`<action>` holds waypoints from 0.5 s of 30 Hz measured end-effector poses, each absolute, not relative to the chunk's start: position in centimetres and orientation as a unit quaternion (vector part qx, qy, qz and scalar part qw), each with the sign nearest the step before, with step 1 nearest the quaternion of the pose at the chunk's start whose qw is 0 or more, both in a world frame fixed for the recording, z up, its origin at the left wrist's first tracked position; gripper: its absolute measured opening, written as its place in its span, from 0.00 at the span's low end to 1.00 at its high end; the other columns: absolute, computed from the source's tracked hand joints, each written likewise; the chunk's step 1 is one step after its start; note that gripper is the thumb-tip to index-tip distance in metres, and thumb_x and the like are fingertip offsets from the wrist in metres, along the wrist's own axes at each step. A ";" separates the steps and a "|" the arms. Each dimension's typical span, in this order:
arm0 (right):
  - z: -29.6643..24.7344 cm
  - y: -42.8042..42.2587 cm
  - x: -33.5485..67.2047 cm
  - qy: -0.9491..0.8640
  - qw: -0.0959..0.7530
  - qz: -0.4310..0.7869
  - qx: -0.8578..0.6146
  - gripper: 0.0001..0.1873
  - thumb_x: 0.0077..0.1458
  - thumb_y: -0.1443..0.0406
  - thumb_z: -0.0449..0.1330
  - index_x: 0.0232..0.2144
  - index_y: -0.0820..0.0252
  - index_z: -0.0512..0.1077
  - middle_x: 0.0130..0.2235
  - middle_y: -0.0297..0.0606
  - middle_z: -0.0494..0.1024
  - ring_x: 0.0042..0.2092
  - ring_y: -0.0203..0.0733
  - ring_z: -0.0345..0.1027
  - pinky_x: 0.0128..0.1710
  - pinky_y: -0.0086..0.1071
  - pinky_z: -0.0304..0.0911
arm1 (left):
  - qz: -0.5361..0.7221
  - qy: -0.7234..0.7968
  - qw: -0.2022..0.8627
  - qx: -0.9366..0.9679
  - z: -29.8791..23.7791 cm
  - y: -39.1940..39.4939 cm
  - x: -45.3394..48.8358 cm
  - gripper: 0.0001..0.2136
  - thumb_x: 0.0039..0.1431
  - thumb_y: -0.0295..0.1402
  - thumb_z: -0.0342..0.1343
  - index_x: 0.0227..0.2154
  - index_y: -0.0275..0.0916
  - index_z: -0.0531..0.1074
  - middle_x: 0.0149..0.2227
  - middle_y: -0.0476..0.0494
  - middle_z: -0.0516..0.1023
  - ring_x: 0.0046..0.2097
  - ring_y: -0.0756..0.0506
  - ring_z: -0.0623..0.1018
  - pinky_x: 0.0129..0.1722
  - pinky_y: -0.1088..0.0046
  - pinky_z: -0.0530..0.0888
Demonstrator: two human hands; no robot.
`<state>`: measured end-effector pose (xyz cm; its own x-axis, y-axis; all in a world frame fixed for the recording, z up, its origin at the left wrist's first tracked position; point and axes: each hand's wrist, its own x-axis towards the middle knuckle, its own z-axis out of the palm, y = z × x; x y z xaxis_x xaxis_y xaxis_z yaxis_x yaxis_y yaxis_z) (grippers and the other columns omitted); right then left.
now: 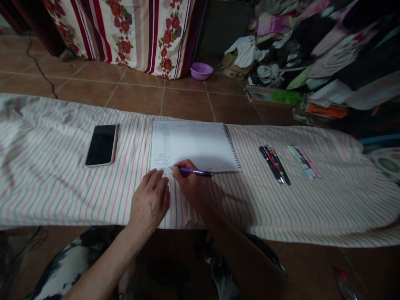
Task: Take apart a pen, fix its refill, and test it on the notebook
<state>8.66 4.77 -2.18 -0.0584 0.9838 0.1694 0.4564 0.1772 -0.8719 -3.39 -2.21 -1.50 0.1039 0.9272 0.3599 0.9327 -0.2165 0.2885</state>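
Observation:
A spiral notebook (200, 143) lies on striped cloth, its wire binding on the right and a printed column of text along its left side. My right hand (189, 183) grips a purple pen (196, 171) near its tip, at the page's lower left corner. The dark end of the pen points right. Beside it, my left hand (150, 198) rests with slightly bent fingers, the fingertips on the notebook's lower edge; it holds nothing, and its thumb is mostly tucked from sight.
A phone (101, 145) with a dark screen lies to the left. On the right are several pens (275, 164) in one bundle and paler pens (304, 161) in another. Beyond the striped cloth (131, 141), a purple basin (201, 71) stands on the tiled floor near heaped clothes (281, 33).

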 end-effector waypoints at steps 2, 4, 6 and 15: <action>-2.2 4.8 8.6 -0.646 0.411 0.326 -0.555 0.06 0.52 0.60 0.56 0.26 0.54 0.68 0.23 0.30 0.74 0.25 0.35 0.68 0.30 0.28 0.65 | -0.235 -0.626 0.009 -0.743 -1.5 -2.2 -3.4 0.11 0.60 0.27 0.49 0.41 0.32 0.73 0.50 0.34 0.74 0.55 0.37 0.68 0.54 0.57 0.71; -2.2 4.8 8.7 -0.632 0.419 0.338 -0.558 0.06 0.52 0.60 0.56 0.26 0.54 0.68 0.23 0.30 0.74 0.25 0.35 0.68 0.30 0.28 0.65 | -0.233 -0.628 0.015 -0.743 -1.5 -2.2 -3.4 0.11 0.60 0.27 0.49 0.41 0.32 0.74 0.50 0.34 0.74 0.55 0.37 0.69 0.54 0.57 0.71; -2.0 4.7 8.8 -0.611 0.425 0.358 -0.564 0.07 0.52 0.59 0.56 0.26 0.55 0.68 0.23 0.30 0.73 0.26 0.36 0.68 0.30 0.28 0.65 | -0.232 -0.629 0.021 -0.742 -1.4 -2.2 -3.4 0.11 0.59 0.28 0.50 0.41 0.33 0.74 0.50 0.35 0.74 0.54 0.37 0.69 0.53 0.58 0.72; -1.4 5.0 10.5 -0.567 0.481 0.350 -0.570 0.08 0.50 0.60 0.57 0.25 0.57 0.67 0.21 0.29 0.71 0.24 0.35 0.66 0.28 0.28 0.62 | -0.290 -0.632 0.037 -0.718 -1.4 -2.0 -2.9 0.09 0.59 0.27 0.51 0.39 0.34 0.74 0.46 0.36 0.76 0.50 0.38 0.72 0.49 0.58 0.74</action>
<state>10.47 4.96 -1.36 0.1114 0.9829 0.1468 0.3093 0.1061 -0.9450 -2.93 -2.01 -1.41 0.0336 0.8862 0.4620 0.9285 -0.1987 0.3136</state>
